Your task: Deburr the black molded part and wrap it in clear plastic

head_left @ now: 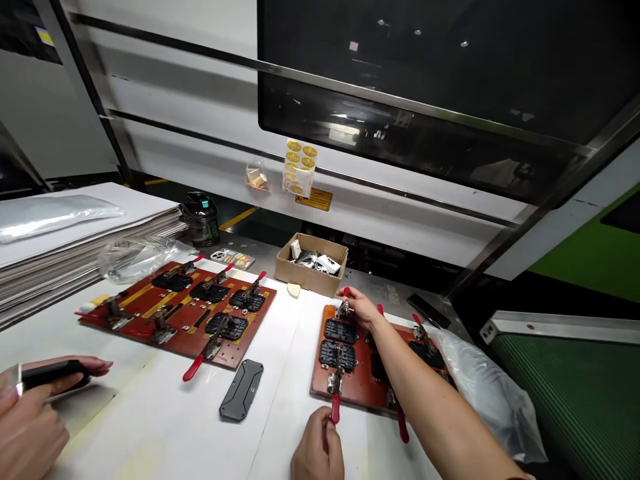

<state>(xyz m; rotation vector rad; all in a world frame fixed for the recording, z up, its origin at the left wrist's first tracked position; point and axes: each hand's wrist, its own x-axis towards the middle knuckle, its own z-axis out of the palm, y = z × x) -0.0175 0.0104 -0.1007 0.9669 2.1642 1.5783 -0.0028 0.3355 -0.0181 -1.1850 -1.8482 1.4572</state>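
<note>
My left hand [318, 448], fingers closed, grips the red handle of the near toggle clamp [335, 408] at the front edge of the right brown fixture board [361, 395]. Across that board reaches my right arm. My right hand [362, 308] has its fingers closed around the red handle of the far toggle clamp [346, 292]. Between these two clamps lie a black plastic part [341, 331] and a second black plastic part [330, 355]. More black parts and clamps on the board are partly hidden by my forearm.
Another person's hands [43, 407] hold a black part at the left. A second fixture board [190, 343] carries several clamped black parts. Nearby are a dark grey ribbed case [241, 390], a cardboard box [310, 279], a phone [233, 259] and a plastic bag [493, 393].
</note>
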